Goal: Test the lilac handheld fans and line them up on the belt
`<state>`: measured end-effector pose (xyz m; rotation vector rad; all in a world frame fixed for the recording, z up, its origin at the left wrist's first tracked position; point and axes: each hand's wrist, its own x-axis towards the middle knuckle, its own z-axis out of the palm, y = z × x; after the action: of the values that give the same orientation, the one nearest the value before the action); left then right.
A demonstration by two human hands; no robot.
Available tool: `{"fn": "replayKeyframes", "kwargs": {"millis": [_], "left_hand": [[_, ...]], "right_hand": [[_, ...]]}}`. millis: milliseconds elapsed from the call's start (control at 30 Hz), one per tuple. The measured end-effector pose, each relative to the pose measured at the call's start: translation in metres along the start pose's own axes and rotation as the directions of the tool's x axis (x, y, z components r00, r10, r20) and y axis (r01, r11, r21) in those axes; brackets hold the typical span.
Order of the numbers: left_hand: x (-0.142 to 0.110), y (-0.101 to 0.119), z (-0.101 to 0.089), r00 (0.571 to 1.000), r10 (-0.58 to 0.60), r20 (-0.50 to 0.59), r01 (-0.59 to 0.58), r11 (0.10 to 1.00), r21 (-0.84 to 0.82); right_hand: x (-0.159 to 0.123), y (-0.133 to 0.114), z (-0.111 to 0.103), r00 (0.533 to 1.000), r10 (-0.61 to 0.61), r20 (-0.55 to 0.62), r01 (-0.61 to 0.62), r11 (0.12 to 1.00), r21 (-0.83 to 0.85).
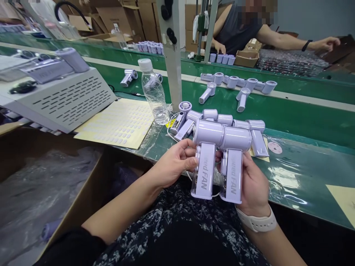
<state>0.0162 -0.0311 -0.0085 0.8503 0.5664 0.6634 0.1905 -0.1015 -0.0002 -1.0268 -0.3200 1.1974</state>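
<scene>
Two lavender handheld fans are held up side by side in front of me, their round heads touching and "FAN" lettering on both handles. My left hand [180,159] grips the left handheld fan [206,170] by its handle, thumb on the near side. Around the right handheld fan [234,173] my right hand [255,181] is closed, its fingers partly hidden behind the handle. Just beyond them, several more lavender fans [185,127] lie in a loose group on the green bench [294,173].
A clear plastic bottle [155,92] stands by a grey post [172,55]. Left of it lie a sticker sheet [119,122] and a vented metal box [74,96]. More fans [251,84] sit on the green conveyor [305,107]. Across it, a co-worker [238,29] reaches sideways.
</scene>
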Motion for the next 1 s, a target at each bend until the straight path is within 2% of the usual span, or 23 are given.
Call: {"fn": "replayKeyframes", "kwargs": {"millis": [200,300,433,500,567,600,667,767,867,900,933,967,1000], "left_hand": [[0.002,-0.003,-0.003,0.998,-0.044,-0.034,0.045,0.999,0.012],[0.002,-0.002,-0.005,0.999,-0.039,-0.039,0.040,0.998,0.039],[-0.003,0.006,-0.005,1.000,0.023,-0.011,-0.020,0.986,0.167],[-0.006,0.011,-0.003,0.992,0.128,0.017,-0.127,0.942,0.311],[-0.008,0.014,0.000,0.960,0.274,0.064,-0.271,0.841,0.467],[-0.009,0.015,0.000,0.930,0.353,0.100,-0.349,0.768,0.537],[-0.008,0.016,0.000,0.843,0.501,0.194,-0.494,0.582,0.646],[-0.006,0.012,-0.004,0.644,0.680,0.349,-0.654,0.254,0.712],[-0.005,0.006,-0.010,0.437,0.767,0.469,-0.714,-0.021,0.700],[-0.005,0.004,-0.011,0.385,0.776,0.500,-0.717,-0.089,0.692],[-0.005,0.000,-0.012,0.351,0.776,0.524,-0.715,-0.139,0.685],[-0.004,-0.004,-0.013,0.337,0.773,0.538,-0.713,-0.163,0.682],[-0.003,-0.008,-0.015,0.345,0.772,0.534,-0.713,-0.155,0.684]], "right_hand": [[-0.001,0.003,-0.003,0.996,0.012,-0.084,-0.019,0.996,-0.082],[0.001,0.005,-0.008,0.998,-0.004,-0.062,-0.006,0.987,-0.158],[0.000,0.004,-0.022,0.983,-0.161,0.085,0.178,0.951,-0.254],[-0.003,0.000,-0.028,0.943,-0.263,0.205,0.318,0.893,-0.319],[-0.006,-0.005,-0.030,0.879,-0.302,0.368,0.439,0.815,-0.378],[-0.007,-0.008,-0.029,0.838,-0.309,0.449,0.495,0.777,-0.389],[-0.008,-0.014,-0.026,0.747,-0.320,0.582,0.599,0.705,-0.381],[-0.005,-0.018,-0.025,0.586,-0.414,0.696,0.774,0.541,-0.330],[-0.002,-0.018,-0.029,0.429,-0.472,0.771,0.891,0.364,-0.272],[-0.003,-0.018,-0.030,0.394,-0.478,0.785,0.911,0.315,-0.266],[-0.004,-0.017,-0.031,0.371,-0.479,0.796,0.924,0.277,-0.264],[-0.005,-0.016,-0.032,0.371,-0.480,0.795,0.926,0.263,-0.273],[-0.005,-0.015,-0.032,0.392,-0.477,0.786,0.916,0.277,-0.289]]}}
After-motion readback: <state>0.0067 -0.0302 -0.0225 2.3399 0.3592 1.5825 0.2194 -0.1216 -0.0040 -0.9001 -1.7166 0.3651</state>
